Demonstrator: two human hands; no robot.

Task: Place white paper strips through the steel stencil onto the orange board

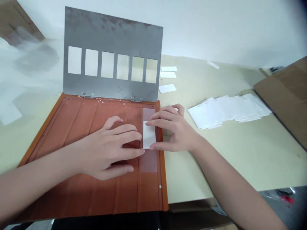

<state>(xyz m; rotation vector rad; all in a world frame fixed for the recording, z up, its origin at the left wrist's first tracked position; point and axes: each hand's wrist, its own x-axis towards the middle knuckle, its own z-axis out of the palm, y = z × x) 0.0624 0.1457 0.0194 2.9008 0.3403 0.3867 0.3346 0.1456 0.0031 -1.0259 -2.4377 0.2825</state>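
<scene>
An orange-brown ribbed board (79,127) lies on the table in front of me. A grey metal plate (112,35) with several rectangular windows stands hinged upright at its far edge. In the board's rightmost channel lies a clear strip (149,163) with a small white card (149,135) on it. My left hand (110,148) rests flat on the board, fingers stretched toward the card's left edge. My right hand (172,129) pinches the card's right side, index finger at its top corner and thumb at its bottom corner.
A fanned pile of white cards (227,110) lies to the right on the pale green table (216,159). Three loose cards (168,76) lie beyond the board's right corner. A cardboard box (287,95) stands at the far right. Clear plastic sheets (21,73) lie at the left.
</scene>
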